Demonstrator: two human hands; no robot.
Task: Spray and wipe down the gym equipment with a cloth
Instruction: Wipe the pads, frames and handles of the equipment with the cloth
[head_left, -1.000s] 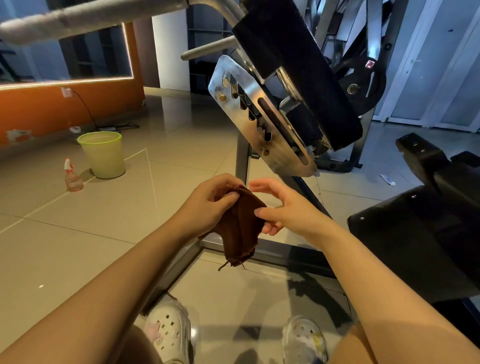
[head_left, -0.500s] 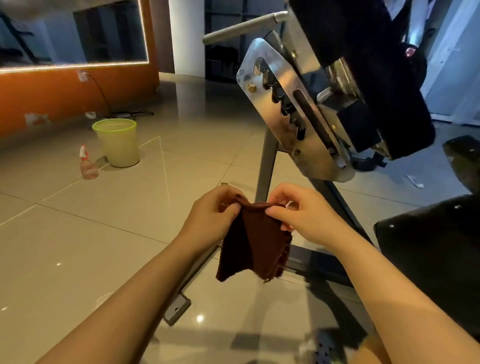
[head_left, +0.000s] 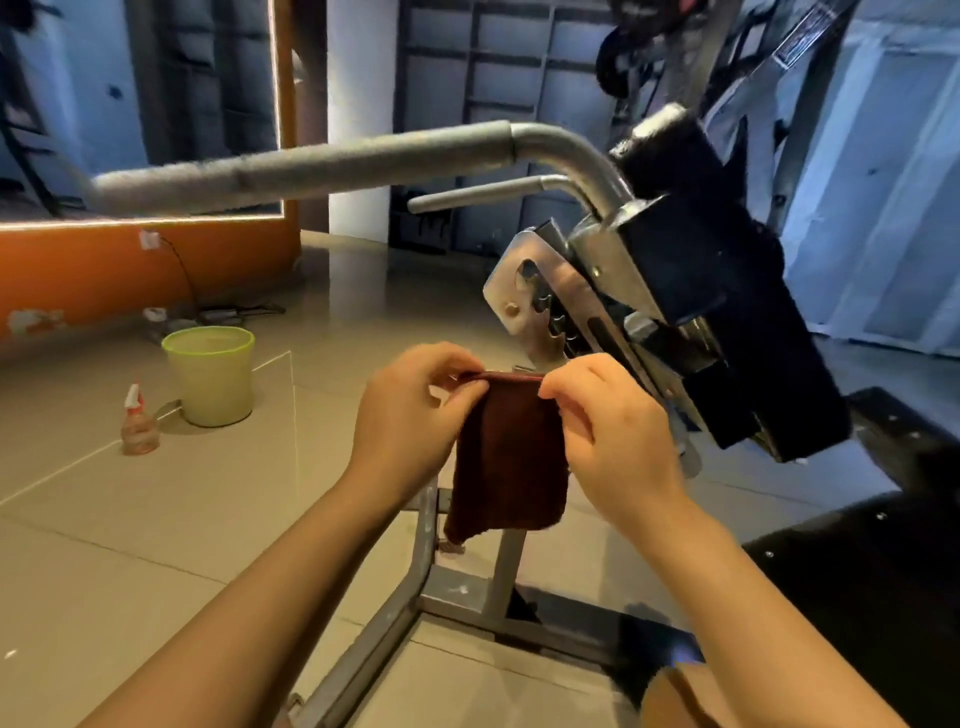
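Observation:
A dark brown cloth (head_left: 509, 457) hangs flat in front of me. My left hand (head_left: 410, 415) pinches its top left corner and my right hand (head_left: 613, 431) pinches its top right corner, stretching the upper edge between them. Just behind the cloth stands the gym machine: a steel adjustment plate (head_left: 540, 301) with notches, a black pad (head_left: 727, 312) on its right, and a long grey padded handle bar (head_left: 311, 171) running left above my hands. A small spray bottle (head_left: 137, 423) with a red and white nozzle stands on the floor far to the left.
A pale green bin (head_left: 213, 374) stands beside the spray bottle. The machine's grey steel base frame (head_left: 415, 582) lies on the tiled floor below my hands. A black bench pad (head_left: 883, 571) fills the lower right. An orange wall (head_left: 130, 270) with a cable runs along the left.
The bunched cloth in my left hand has been spread out. My right hand took its other corner, and both hands rose. My view tilted up, showing the handle bar.

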